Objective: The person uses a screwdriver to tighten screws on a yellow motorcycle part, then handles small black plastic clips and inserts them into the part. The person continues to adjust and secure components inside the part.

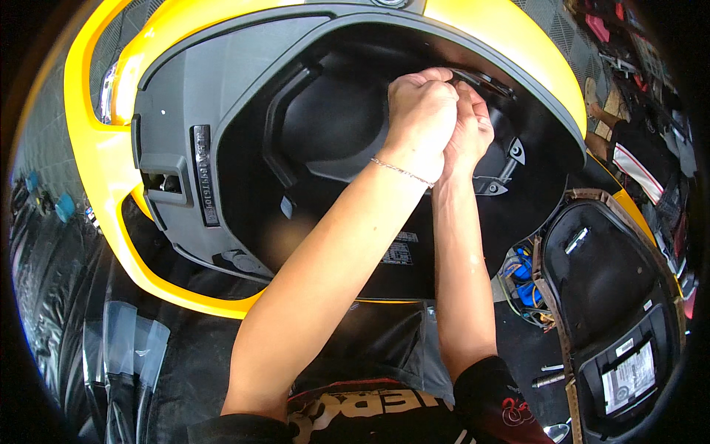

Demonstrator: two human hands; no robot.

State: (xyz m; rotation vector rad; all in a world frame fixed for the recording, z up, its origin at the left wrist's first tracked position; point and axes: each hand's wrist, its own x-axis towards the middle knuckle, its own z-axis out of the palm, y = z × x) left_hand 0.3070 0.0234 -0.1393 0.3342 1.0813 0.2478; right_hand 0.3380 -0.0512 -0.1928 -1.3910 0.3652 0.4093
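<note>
Both my hands reach into the black storage compartment (333, 118) of a yellow scooter body (503, 33). My left hand (420, 111), with a thin bracelet (401, 172) at its wrist, is closed, fingers curled and fingertips together. Right beside it, my right hand (473, 133) has its fingers bent into a pinch at the same spot. They touch the compartment's far right wall, by a thin shiny-edged slot or strip (484, 83). Whatever lies between the fingertips is hidden. Just below my right hand, a grey metal bracket (503, 174) is fixed inside the compartment.
A curved yellow grab rail (96, 163) rounds the left side. To the right lies an upturned black seat (603, 274). Blue-handled tools (526, 285) sit between it and the scooter. Clear plastic strips (133, 340) hang lower left. Part of another person (629, 140) shows far right.
</note>
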